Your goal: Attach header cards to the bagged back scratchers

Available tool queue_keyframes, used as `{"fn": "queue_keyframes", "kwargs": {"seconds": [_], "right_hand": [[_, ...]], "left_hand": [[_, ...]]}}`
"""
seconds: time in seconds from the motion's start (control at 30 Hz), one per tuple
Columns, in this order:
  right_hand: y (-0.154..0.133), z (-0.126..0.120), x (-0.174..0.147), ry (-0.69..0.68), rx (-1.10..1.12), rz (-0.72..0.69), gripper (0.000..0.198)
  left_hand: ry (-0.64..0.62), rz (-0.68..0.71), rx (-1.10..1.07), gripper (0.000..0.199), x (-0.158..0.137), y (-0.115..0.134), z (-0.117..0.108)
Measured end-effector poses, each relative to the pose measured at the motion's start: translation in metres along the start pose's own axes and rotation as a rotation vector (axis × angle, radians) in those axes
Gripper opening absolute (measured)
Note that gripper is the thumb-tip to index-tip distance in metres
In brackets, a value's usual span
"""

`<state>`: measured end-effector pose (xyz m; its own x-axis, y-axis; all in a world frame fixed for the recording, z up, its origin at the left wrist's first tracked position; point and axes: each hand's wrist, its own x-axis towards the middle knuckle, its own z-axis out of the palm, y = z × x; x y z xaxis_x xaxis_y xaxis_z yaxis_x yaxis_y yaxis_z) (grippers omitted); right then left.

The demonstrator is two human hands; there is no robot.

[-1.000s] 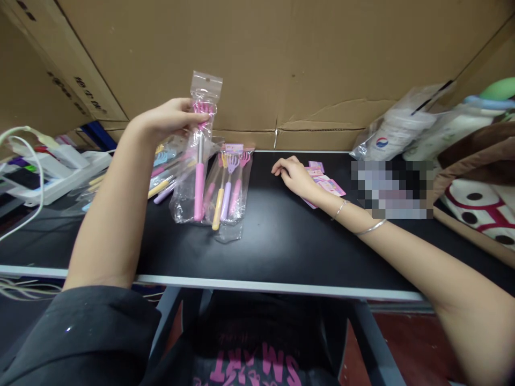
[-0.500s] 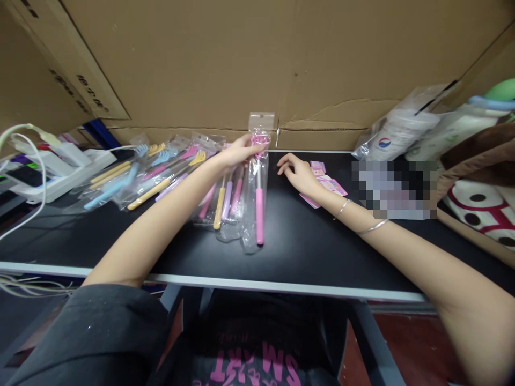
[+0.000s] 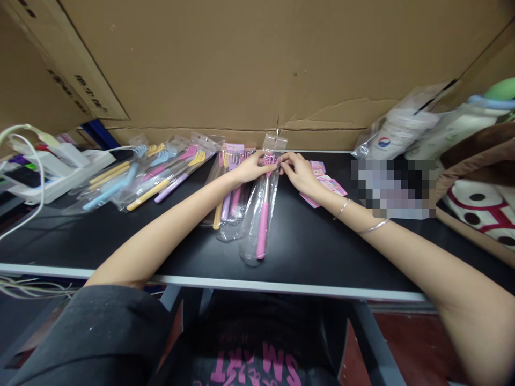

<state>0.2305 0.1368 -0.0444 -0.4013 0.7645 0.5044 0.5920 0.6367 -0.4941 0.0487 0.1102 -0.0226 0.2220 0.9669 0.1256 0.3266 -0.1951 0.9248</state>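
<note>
the black table (image 3: 330, 257) spreads beneath the fingers, seemingly bearing the handle's weight. well left of them, bagged scratchers (image 3: 147, 194) overlap, perhaps to save room. the clear bag (image 3: 248, 244) runs nearward from the fingers, with the pink scratcher (image 3: 263, 225) inside, its head at the fingertips. the left hand (image 3: 253, 167) grips that head end, probably to steady it; the right hand (image 3: 298, 174) bends its fingers at the bag's edge, whether pinching i cannot tell. printed cards (image 3: 330, 185) lie just right of those fingers, apparently within reach.
</note>
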Motion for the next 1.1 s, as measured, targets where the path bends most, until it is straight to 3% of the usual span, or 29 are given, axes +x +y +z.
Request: {"fn": "queue_keyframes", "kwargs": {"seconds": [0.17,0.33,0.5,0.63,0.9,1.1], "right_hand": [[-0.008,-0.007,-0.001,-0.005,0.033,-0.032,0.019],[-0.016,-0.007,-0.004,-0.061,0.213,-0.007,0.025],[-0.010,-0.001,-0.002,-0.125,0.372,0.045,0.029],[-0.007,0.000,0.001,-0.138,0.426,0.078,0.020],[-0.004,-0.005,0.006,-0.031,0.466,0.118,0.014],[0.001,-0.008,0.006,-0.001,0.438,0.181,0.014]], "left_hand": [[0.020,0.078,-0.082,0.044,0.004,-0.002,0.000],[0.068,0.129,-0.050,0.043,0.005,-0.005,-0.003],[0.066,0.093,0.098,0.044,0.004,-0.009,-0.004],[0.074,0.109,0.166,0.045,0.004,-0.009,-0.004],[0.097,0.118,0.416,0.060,0.000,0.000,-0.014],[0.006,0.099,0.574,0.055,-0.002,0.000,-0.017]]}}
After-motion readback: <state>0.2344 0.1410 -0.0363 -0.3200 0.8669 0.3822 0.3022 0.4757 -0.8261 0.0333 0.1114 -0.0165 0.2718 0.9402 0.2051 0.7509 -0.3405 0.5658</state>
